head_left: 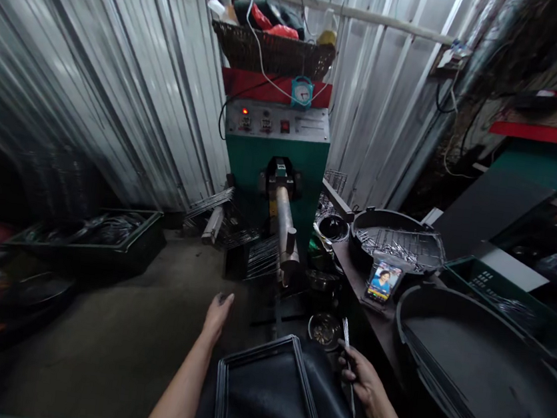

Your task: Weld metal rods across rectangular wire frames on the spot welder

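My right hand (360, 377) is closed around a small bundle of thin metal rods (346, 332), which stick out above and below the fingers. My left hand (217, 314) is raised over the floor, left of the machine's arm, fingers curled in. Whether anything is inside it is hidden. Between my forearms, a stack of rectangular wire frames (221, 390) rests on the black covering (262, 395) over my lap. Ahead is a green machine (244, 158) with a lit red lamp and a metal arm (285, 216) pointing towards me.
On the right, a large black pan (473, 352) holds long dark rods. Behind it, another round pan (398, 217) contains short metal pieces, near a propped phone (382, 282). A bowl (323, 330) sits below. Left stands a dark crate (144, 241) of wire parts.
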A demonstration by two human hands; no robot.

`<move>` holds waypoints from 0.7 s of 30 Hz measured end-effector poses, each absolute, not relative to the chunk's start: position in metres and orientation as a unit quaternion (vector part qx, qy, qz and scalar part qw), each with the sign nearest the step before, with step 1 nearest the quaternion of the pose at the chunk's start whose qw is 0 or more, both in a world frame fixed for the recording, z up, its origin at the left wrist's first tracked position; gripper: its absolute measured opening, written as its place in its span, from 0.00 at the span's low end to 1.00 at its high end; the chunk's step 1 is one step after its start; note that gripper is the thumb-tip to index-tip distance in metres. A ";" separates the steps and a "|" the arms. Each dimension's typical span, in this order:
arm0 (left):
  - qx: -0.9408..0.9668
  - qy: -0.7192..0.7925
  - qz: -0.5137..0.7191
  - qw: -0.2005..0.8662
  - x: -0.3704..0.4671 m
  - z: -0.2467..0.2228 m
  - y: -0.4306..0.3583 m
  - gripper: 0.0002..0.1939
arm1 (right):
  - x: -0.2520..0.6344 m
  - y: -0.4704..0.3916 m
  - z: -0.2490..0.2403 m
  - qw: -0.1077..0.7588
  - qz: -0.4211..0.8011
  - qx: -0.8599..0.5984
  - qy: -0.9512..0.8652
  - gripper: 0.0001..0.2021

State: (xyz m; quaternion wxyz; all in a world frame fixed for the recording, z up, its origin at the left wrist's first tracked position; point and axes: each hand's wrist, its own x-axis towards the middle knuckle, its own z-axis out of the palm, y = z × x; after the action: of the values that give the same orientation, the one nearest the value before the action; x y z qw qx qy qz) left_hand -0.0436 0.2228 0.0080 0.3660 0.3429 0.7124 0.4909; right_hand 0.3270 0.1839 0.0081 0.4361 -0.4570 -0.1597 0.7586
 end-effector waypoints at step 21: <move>0.614 0.746 0.175 0.188 0.012 0.010 0.098 0.22 | 0.308 0.154 0.056 0.537 0.597 -0.495 -0.332 0.15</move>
State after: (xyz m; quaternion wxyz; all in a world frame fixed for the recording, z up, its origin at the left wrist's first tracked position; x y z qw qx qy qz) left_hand 0.0123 0.0978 0.0099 0.1882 0.6144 0.7459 0.1753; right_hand 0.3084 0.1543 0.0558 0.5371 -0.4949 -0.3318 0.5970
